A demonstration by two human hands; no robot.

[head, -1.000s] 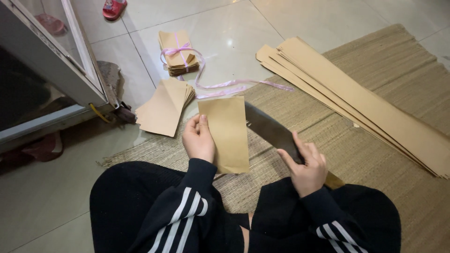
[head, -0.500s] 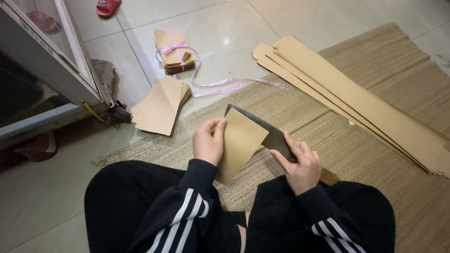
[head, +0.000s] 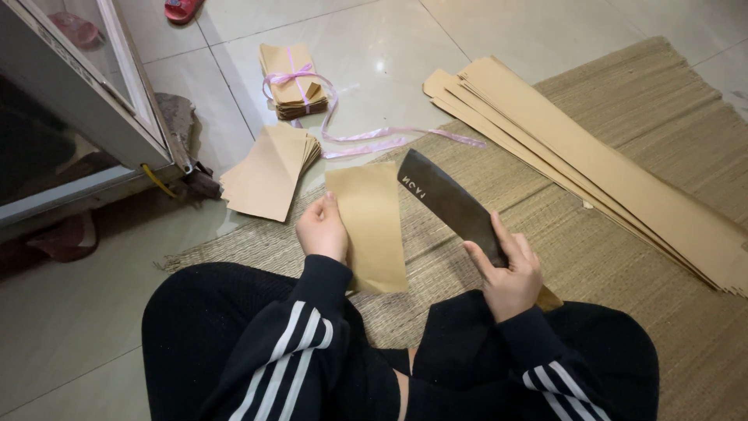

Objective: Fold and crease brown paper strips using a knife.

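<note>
My left hand (head: 321,230) grips the left edge of a tan paper sheet (head: 370,222), held flat above the woven mat (head: 623,257). A large dark knife (head: 448,204) is in my right hand (head: 506,273), which grasps it by the wooden handle with the thumb on the blade. The blade points up and to the left, just right of the sheet and apart from it. My black-sleeved arms and knees fill the bottom of the view.
A loose stack of cut tan sheets (head: 269,171) lies on the tiled floor to the left. A bundle tied with pink ribbon (head: 292,82) lies behind it. Long tan paper strips (head: 592,168) lie on the mat at right. A glass cabinet door (head: 86,86) stands at upper left.
The knife has come out from under the sheet and now sits to its right. My left hand has laid the sheet flat again after it was folded over the blade.
</note>
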